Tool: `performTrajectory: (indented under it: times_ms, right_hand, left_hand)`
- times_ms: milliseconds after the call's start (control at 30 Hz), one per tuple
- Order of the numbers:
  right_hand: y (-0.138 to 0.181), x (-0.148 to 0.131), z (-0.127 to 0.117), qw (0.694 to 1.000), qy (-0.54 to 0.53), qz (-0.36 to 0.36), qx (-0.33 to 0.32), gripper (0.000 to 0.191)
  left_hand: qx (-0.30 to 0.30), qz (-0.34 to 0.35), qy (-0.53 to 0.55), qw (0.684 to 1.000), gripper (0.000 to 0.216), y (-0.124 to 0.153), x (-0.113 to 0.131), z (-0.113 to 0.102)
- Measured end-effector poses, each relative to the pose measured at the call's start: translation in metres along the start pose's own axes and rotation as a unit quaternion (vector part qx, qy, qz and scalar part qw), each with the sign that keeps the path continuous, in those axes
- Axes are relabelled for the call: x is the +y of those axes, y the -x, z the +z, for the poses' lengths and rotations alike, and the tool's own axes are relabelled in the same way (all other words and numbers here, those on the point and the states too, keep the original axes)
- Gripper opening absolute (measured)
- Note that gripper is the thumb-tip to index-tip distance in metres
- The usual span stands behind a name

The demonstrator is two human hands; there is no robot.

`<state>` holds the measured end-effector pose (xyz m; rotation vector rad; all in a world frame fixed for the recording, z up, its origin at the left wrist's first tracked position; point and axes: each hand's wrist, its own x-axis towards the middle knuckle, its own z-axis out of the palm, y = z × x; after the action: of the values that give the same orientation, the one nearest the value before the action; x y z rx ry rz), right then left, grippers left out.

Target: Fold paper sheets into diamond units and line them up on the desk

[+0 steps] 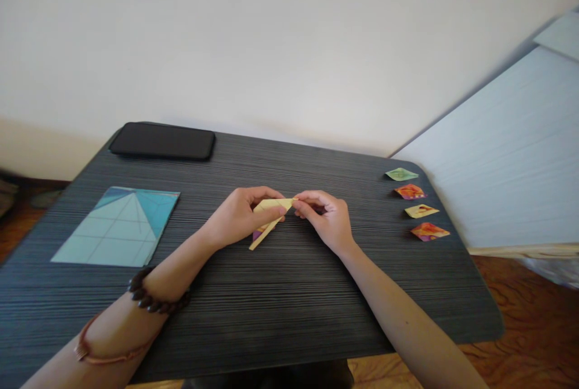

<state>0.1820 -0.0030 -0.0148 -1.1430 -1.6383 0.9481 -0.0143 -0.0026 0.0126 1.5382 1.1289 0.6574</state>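
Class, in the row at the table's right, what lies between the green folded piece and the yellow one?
The head view shows an orange folded piece between the green piece and the yellow piece.

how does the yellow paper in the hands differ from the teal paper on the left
The yellow paper is folded small; the teal paper lies flat and looks larger. The left hand and right hand hold the yellow paper; the teal paper rests on the table. Both are paper.
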Motion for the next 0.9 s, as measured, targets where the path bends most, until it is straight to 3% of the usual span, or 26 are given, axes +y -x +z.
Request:
performTrajectory:
  times_ms: [133,333,567,800,900]
  right_hand:
    - [0.001,-0.004,-0.001,0.995,0.061,-0.074,-0.02,0.011]
    - [0.0,-0.005,-0.001,0.973,0.096,-0.21,-0.027,0.007]
    - [0.001,-0.006,-0.001,0.943,0.145,-0.3,-0.019,0.011]
    - [0.001,-0.01,-0.007,0.887,0.249,-0.384,-0.065,0.013]
    - [0.002,-0.011,-0.009,0.878,0.26,-0.393,-0.088,0.014]
  left_hand:
    - [-0.006,-0.053,0.011,0.999,0.031,0.001,0.003,0.002]
    - [-0.014,-0.078,0.021,0.997,0.021,0.002,0.01,-0.001]
    - [-0.035,-0.099,0.038,0.994,0.022,0.003,0.012,-0.003]
    - [-0.126,-0.125,0.15,0.973,0.018,0.003,0.009,-0.012]
    - [-0.152,-0.14,0.148,0.967,0.018,0.003,0.008,-0.014]
